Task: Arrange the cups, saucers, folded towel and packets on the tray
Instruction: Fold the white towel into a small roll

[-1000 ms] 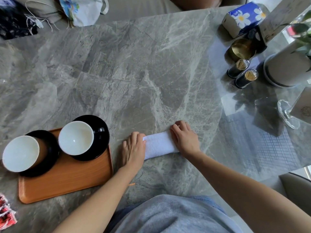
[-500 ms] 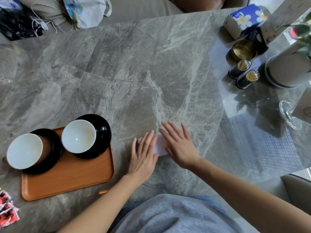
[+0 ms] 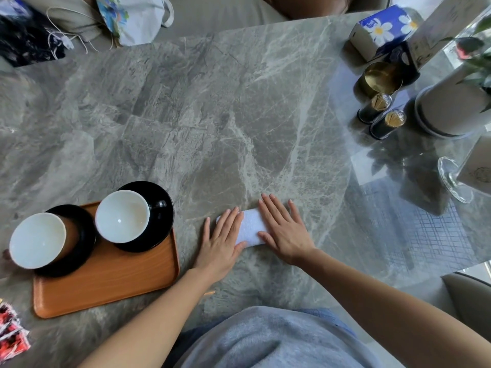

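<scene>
White folded towel [image 3: 251,226] lies on the grey marble table [image 3: 212,115], just right of the wooden tray [image 3: 111,282], with the left hand [image 3: 221,241] and right hand [image 3: 285,232] pressed flat on its ends, fingers extended. Two white cups [image 3: 122,215] sit on black saucers [image 3: 159,235] on the tray; red packets [image 3: 10,330] lie left of it.

Both flat hands hide the towel's [image 3: 249,227] ends; the packets [image 3: 10,330] are cut off at the left edge.

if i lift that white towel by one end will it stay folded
Probably not: the towel looks like soft terry, so it would likely droop and unfold. Both hands, left and right, press it flat. It likely weighs little.
</scene>
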